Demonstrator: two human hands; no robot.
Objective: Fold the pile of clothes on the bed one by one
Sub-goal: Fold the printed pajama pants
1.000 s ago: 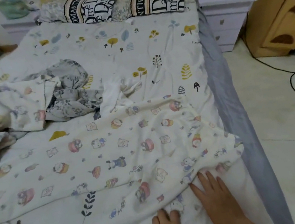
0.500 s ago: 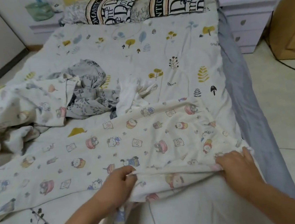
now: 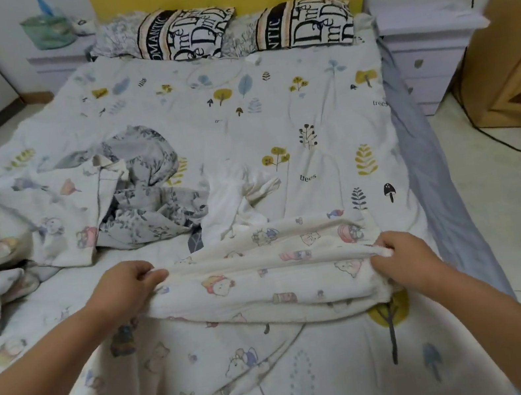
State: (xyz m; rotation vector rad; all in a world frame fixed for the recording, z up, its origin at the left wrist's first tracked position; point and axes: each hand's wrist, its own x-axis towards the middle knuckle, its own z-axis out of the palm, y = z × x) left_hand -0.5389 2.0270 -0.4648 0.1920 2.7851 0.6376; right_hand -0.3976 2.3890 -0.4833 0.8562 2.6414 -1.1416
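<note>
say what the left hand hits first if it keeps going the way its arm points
Probably the white garment. The left hand, pinching the cartoon-print cloth, points up the bed and slightly right, where that crumpled white piece lies beyond the fold. Depth is hard to judge; the grey floral garment sits just left of that line.

Both hands, left hand [image 3: 128, 285] and right hand [image 3: 402, 257], pinch a cartoon-print garment [image 3: 267, 283] on the near bed [image 3: 271, 108]; crumpled clothes [image 3: 143, 190] lie far left.

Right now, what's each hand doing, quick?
Left hand: closed, gripping the folded edge of the cartoon-print garment.
Right hand: closed, gripping the same garment's other end.
</note>
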